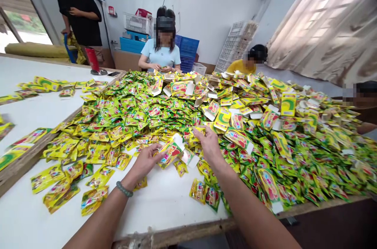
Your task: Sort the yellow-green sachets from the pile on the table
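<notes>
Currently | carton (170, 154): pinched in left fingers (153, 149) | right hand (209, 145): near, apart

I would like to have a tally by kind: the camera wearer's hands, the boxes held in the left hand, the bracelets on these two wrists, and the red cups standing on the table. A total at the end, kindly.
Left hand and right hand: 2
Held box: 1
Green bracelet: 1
Red cup: 1
Total: 5
</notes>
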Motion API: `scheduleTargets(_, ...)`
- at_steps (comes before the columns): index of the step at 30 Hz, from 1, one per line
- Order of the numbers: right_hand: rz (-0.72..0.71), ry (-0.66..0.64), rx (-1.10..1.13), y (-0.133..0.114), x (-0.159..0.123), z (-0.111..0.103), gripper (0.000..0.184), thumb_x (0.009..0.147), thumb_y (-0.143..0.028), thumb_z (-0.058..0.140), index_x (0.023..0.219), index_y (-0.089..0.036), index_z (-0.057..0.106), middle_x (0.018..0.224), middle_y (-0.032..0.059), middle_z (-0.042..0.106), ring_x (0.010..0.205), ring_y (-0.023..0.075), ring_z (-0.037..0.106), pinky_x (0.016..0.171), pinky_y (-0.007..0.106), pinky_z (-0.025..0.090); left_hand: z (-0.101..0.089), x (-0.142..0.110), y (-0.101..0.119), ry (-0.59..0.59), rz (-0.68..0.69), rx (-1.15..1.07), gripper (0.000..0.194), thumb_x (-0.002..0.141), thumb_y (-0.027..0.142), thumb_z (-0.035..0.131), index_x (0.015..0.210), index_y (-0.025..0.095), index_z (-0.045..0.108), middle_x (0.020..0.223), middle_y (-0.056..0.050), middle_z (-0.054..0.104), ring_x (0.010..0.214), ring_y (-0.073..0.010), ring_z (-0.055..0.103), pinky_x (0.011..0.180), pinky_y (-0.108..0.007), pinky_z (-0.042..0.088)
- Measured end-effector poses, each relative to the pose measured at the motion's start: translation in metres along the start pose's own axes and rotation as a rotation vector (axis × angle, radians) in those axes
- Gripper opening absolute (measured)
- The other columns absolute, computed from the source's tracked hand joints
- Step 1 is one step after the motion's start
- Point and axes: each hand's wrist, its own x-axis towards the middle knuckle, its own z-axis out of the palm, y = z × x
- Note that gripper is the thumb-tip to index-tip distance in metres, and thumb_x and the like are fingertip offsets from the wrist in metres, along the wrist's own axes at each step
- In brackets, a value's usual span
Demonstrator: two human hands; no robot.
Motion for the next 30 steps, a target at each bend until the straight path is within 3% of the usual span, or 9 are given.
scheduleTargets(7, -0.124, -0.242, -0.456, -0.010, -0.004, 0.002, 0.033, 0.071, -0.046, 0.063, 0.085, -0.017, 0.066, 0.066, -0.0007, 0.060, 0.060, 0.0148, 0.051, 0.058, 0.025, 0.038, 0.005, -0.004, 0.004, -0.023, 0.001, -0.092, 0.028, 0.076, 0.042, 0.063, 0.081, 0.015, 0.058, 0.078, -0.002, 0.064, 0.069, -0.0140, 0.058, 0.064, -0.023, 0.043)
scheduleTargets(12, -0.281, -0.322, -0.463, -0.009, -0.010, 0.016, 0.023, 0.076, -0.037, 0.062, 0.089, -0.019, 0.067, 0.089, 0.0033, 0.065, 0.083, 0.0175, 0.057, 0.075, 0.027, 0.041, 0.011, -0.008, 0.013, -0.117, -0.056, -0.236, 0.034, 0.072, 0.040, 0.068, 0.095, 0.017, 0.060, 0.088, -0.004, 0.068, 0.075, -0.0165, 0.062, 0.068, -0.025, 0.047)
scheduleTargets(17, -0.317, -0.471, -0.441, -0.004, -0.018, 0.023, 0.028, 0.082, -0.025, 0.054, 0.108, -0.022, 0.063, 0.095, 0.0045, 0.061, 0.085, 0.0168, 0.056, 0.078, 0.030, 0.043, 0.011, -0.006, 0.012, 0.002, -0.107, -0.266, 0.043, 0.064, 0.040, 0.074, 0.096, 0.014, 0.064, 0.092, -0.007, 0.070, 0.075, -0.0196, 0.064, 0.066, -0.027, 0.048)
scheduleTargets(22, -0.314, -0.244, -0.355, -0.004, -0.028, 0.019, 0.024, 0.082, -0.027, 0.055, 0.104, -0.019, 0.060, 0.090, 0.0041, 0.062, 0.082, 0.0169, 0.057, 0.076, 0.029, 0.044, 0.007, -0.006, 0.010, 0.058, -0.109, -0.277, 0.041, 0.063, 0.039, 0.076, 0.095, 0.015, 0.066, 0.087, -0.006, 0.071, 0.068, -0.0177, 0.064, 0.060, -0.025, 0.046)
scheduleTargets(25, -0.336, -0.250, -0.410, -0.010, -0.035, 0.019, 0.016, 0.082, -0.025, 0.055, 0.096, -0.021, 0.060, 0.086, 0.0028, 0.065, 0.084, 0.0179, 0.058, 0.079, 0.030, 0.042, 0.006, -0.006, 0.009, 0.059, -0.110, -0.269, 0.037, 0.063, 0.036, 0.076, 0.093, 0.016, 0.068, 0.084, -0.005, 0.071, 0.066, -0.0163, 0.063, 0.059, -0.023, 0.046)
scheduleTargets(30, -0.309, -0.250, -0.448, -0.014, -0.038, 0.020, 0.027, 0.075, -0.019, 0.061, 0.102, -0.022, 0.057, 0.077, 0.0007, 0.068, 0.097, 0.0223, 0.056, 0.090, 0.038, 0.036, 0.007, -0.007, 0.011, 0.042, -0.087, -0.256, 0.033, 0.062, 0.034, 0.077, 0.088, 0.015, 0.070, 0.084, -0.005, 0.071, 0.070, -0.0171, 0.064, 0.062, -0.024, 0.047)
